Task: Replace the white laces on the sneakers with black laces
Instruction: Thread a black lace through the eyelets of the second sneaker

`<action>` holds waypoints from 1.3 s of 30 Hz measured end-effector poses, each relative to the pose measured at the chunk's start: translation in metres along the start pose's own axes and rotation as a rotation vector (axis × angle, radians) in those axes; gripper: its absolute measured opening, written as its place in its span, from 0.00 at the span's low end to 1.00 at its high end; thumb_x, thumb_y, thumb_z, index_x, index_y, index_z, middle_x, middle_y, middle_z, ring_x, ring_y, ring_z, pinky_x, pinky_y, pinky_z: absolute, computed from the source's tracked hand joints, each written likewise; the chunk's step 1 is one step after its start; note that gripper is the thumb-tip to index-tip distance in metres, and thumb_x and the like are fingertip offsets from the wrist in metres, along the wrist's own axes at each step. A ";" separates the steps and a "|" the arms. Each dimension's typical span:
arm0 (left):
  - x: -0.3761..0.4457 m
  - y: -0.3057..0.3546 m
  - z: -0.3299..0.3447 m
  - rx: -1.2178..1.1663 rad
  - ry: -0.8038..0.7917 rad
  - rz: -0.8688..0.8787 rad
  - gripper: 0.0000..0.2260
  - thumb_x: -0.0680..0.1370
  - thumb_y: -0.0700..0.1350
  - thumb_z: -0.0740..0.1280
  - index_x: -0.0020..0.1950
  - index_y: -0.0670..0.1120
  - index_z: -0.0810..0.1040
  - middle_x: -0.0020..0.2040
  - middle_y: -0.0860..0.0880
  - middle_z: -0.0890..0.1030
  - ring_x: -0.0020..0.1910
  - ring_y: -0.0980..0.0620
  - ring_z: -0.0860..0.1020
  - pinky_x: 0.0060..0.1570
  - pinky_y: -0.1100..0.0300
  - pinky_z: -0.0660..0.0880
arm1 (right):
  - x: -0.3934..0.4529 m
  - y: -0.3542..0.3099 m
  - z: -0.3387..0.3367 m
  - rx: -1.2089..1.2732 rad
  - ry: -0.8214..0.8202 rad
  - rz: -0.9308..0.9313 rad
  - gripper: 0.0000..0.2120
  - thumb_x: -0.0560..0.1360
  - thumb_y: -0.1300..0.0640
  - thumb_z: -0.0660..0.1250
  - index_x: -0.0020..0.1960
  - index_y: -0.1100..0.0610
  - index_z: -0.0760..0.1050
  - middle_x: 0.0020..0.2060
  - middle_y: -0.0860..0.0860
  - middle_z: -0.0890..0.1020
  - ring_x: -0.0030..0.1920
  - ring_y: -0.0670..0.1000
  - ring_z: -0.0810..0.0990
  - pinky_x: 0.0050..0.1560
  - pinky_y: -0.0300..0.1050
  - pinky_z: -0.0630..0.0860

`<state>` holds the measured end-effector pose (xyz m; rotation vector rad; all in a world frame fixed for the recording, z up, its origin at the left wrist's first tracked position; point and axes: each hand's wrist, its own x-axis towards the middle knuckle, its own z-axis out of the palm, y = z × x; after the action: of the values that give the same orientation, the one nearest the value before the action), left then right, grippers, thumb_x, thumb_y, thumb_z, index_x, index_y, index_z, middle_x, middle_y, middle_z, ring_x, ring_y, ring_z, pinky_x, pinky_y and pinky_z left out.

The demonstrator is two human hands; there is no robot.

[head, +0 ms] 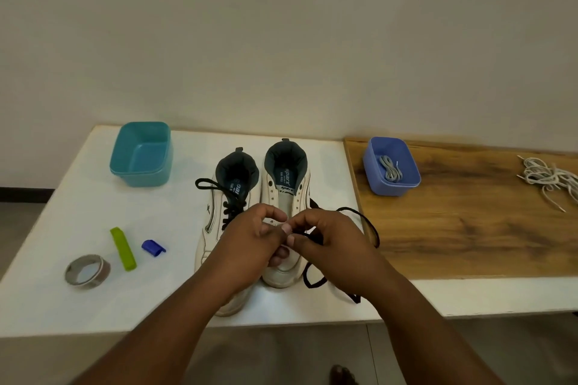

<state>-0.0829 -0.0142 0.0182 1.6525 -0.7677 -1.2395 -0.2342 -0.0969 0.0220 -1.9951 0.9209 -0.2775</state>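
At frame centre, both hands pinch a black lace at the right sneaker's lowest eyelets; left sneaker already laced.

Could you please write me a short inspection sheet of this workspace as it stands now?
Surface: white table with a wooden board on its right part.
Job's things: left sneaker laced black; right sneaker upper eyelets empty, black lace loose beside it; white laces piled on the board.
Clutter: teal tub, blue tub holding a grey lace, tape roll, green clip, blue clip.
Grippers: left hand and right hand pinching the lace over the right sneaker.
Cables: nothing seen.
Surroundings: plain wall.
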 end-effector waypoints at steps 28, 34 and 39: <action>0.030 -0.038 0.025 0.682 0.187 0.271 0.16 0.83 0.44 0.63 0.68 0.58 0.77 0.57 0.55 0.74 0.53 0.57 0.77 0.54 0.66 0.72 | 0.013 0.044 0.012 -0.228 0.317 0.208 0.06 0.81 0.52 0.66 0.48 0.46 0.81 0.41 0.41 0.81 0.41 0.37 0.77 0.36 0.25 0.66; 0.034 -0.040 0.028 0.707 0.176 0.313 0.16 0.82 0.44 0.65 0.68 0.57 0.78 0.57 0.54 0.75 0.57 0.55 0.78 0.56 0.67 0.72 | 0.014 0.046 0.015 -0.226 0.277 0.164 0.06 0.80 0.54 0.66 0.48 0.49 0.82 0.41 0.43 0.82 0.43 0.42 0.79 0.46 0.39 0.76; 0.031 -0.044 0.030 0.682 0.204 0.329 0.17 0.81 0.43 0.66 0.68 0.57 0.78 0.55 0.55 0.75 0.56 0.55 0.76 0.55 0.67 0.72 | 0.015 0.046 0.018 -0.168 0.290 0.173 0.06 0.80 0.54 0.67 0.46 0.46 0.81 0.41 0.40 0.82 0.44 0.39 0.79 0.46 0.36 0.74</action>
<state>-0.1032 -0.0326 -0.0368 2.0326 -1.3660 -0.5855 -0.2377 -0.1106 -0.0273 -2.0438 1.3314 -0.4097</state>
